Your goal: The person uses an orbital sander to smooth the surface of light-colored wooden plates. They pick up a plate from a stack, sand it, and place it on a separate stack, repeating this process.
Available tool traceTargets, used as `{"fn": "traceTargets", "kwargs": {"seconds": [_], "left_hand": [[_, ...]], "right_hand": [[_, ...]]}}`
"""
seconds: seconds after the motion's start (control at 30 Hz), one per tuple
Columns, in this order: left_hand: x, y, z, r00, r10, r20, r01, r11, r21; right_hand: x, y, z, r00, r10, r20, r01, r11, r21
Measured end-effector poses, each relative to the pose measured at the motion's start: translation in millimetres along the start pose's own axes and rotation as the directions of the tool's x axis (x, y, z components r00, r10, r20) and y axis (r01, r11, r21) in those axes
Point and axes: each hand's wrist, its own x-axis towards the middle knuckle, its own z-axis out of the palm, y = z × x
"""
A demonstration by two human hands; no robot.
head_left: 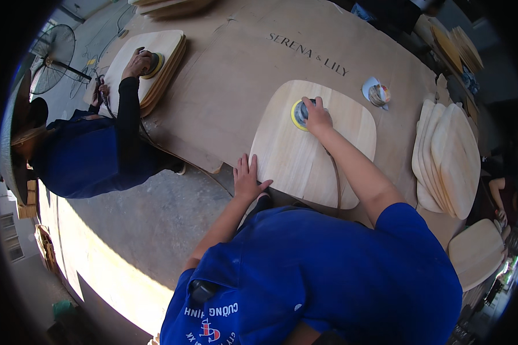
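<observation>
From here I see a pale, round-cornered wooden panel lying flat just right of centre; on its upper part sits a dark sander with a yellow rim.

A broad bench topped in brown carries a pale wooden board, lying flat beneath the right fingers, its near left edge beside the left fingers. Dark lettering marks the surface beyond the right fingers. Small round discs sit to their right, with an overlapping pile of boards farther right. Beyond and left of the left fingers lies a second stack, with a third farther still.
</observation>
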Motion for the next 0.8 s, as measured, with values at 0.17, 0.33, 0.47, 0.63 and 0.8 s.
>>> {"fn": "traceTargets", "kwargs": {"seconds": [0.17,0.33,0.47,0.63,0.8], "left_hand": [[6.0,2.5,-11.6,0.987,-0.044,0.152,0.033,0.996,0.079],[8.3,-2.6,-14.1,0.985,0.015,0.173,-0.044,0.986,0.164],[9.4,-5.3,-12.5,0.981,0.045,0.189,-0.084,0.975,0.204],[8.0,-7.5,-15.3,0.978,0.060,0.200,-0.101,0.974,0.202],[7.6,-11.6,-13.9,0.981,0.106,0.160,-0.141,0.965,0.223]], "right_hand": [[8.4,-5.1,-5.9,0.987,0.123,-0.107,-0.125,0.992,-0.013],[-58.6,-23.6,13.9,0.997,-0.020,0.073,0.021,1.000,-0.010],[-40.0,-17.4,8.4,1.000,0.010,-0.013,-0.010,1.000,-0.019],[0.9,-13.3,-7.1,0.975,0.202,-0.095,-0.204,0.979,-0.018],[-59.6,-32.2,18.3,0.999,0.006,0.036,-0.004,0.999,-0.049]]}}
